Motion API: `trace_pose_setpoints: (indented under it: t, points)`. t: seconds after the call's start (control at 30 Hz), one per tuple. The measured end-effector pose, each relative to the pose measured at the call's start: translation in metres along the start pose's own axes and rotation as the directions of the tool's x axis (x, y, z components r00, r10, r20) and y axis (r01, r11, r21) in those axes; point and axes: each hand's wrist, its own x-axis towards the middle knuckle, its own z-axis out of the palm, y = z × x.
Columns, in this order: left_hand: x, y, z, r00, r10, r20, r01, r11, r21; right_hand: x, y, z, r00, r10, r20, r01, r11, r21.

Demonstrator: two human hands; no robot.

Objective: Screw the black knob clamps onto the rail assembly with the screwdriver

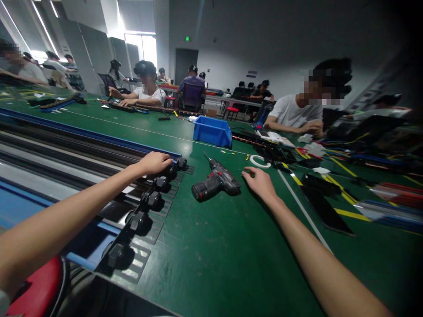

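My left hand lies over the far end of a row of black hex-shaped knobs, its fingers stretched out and close together. The knobs line the end of a long blue-framed assembly with black and silver bars. Slotted black tabs stick out below them onto the table. My right hand hovers over the green table, thumb and forefinger drawn together at a tiny dark thing too small to name. Between my hands a black cordless drill rests on its side, its bit pointing away.
A blue bin stands beyond the drill. Near my right hand are a white ring and a black flat panel. Co-workers sit across the table, one at the right. A red stool is at lower left.
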Motion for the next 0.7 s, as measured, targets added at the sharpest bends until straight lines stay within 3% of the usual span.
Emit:
trace_pose_setpoints:
  t: [0.17, 0.3, 0.4, 0.5, 0.6, 0.7]
  points:
    - [0.001, 0.000, 0.000, 0.999, -0.035, 0.007, 0.035, 0.999, -0.006, -0.001, -0.005, 0.010, 0.999, -0.003, 0.047, 0.008, 0.995, -0.097]
    - [0.000, 0.002, -0.002, 1.000, -0.028, 0.005, 0.028, 1.000, -0.011, -0.008, -0.006, 0.012, 1.000, -0.025, 0.013, 0.026, 0.998, -0.052]
    - [-0.001, 0.002, -0.002, 1.000, -0.021, 0.000, 0.021, 1.000, -0.019, -0.009, -0.012, 0.008, 0.999, -0.019, -0.047, 0.022, 0.997, 0.077]
    - [-0.001, 0.003, -0.002, 1.000, -0.027, 0.003, 0.027, 0.999, -0.025, -0.001, -0.031, 0.000, 0.989, 0.080, -0.124, -0.041, 0.957, 0.287]
    - [0.000, 0.004, -0.002, 0.999, -0.039, 0.008, 0.039, 0.999, -0.014, 0.021, -0.063, -0.002, 0.985, 0.162, -0.063, -0.110, 0.860, 0.498]
    - [0.000, 0.005, -0.002, 0.999, -0.044, 0.000, 0.044, 0.999, 0.004, 0.054, -0.100, 0.009, 0.991, 0.133, 0.030, -0.126, 0.811, 0.571]
